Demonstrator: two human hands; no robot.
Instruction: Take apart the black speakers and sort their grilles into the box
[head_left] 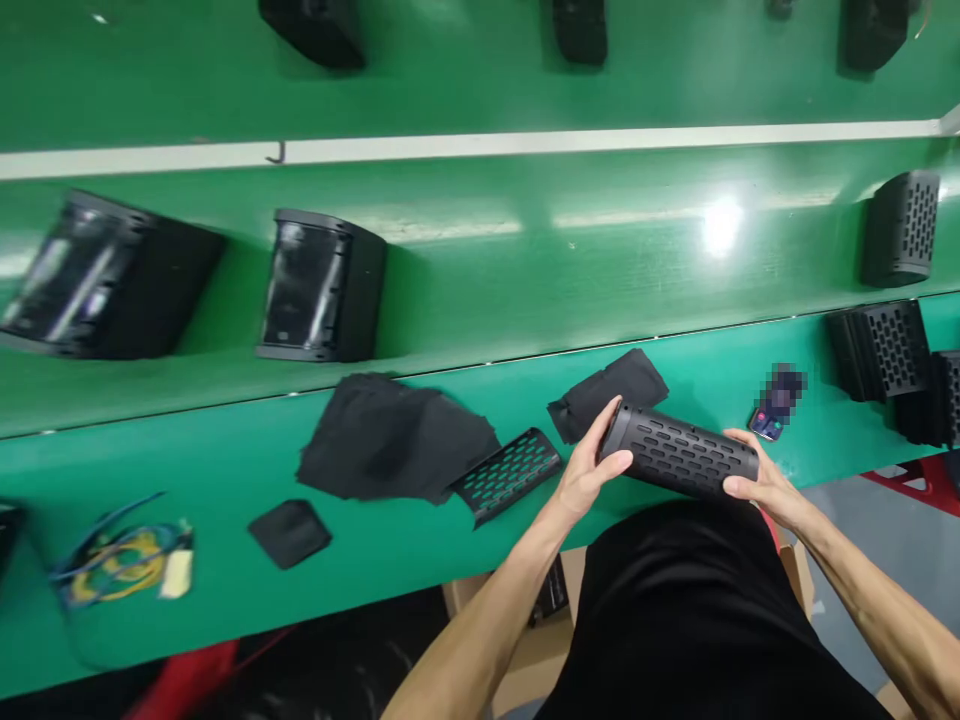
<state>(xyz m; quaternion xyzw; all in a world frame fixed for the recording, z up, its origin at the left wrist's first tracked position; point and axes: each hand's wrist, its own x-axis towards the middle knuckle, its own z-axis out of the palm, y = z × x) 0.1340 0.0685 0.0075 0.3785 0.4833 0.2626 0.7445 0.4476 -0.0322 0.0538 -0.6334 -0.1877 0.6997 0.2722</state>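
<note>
I hold a black perforated grille shell, curved like a tube, over the near edge of the green bench. My left hand grips its left end, with fingers wrapped over the top. My right hand clasps its right end from below. A second flat perforated grille lies on the bench just left of my left hand. Black cloth pieces lie beside it, and another folded cloth lies behind the shell.
Black speaker housings ride on the green conveyor belt behind. Grille parts are stacked at the right. A phone, a small black pad and a bundle of coloured wires lie on the bench. Cardboard boxes sit below.
</note>
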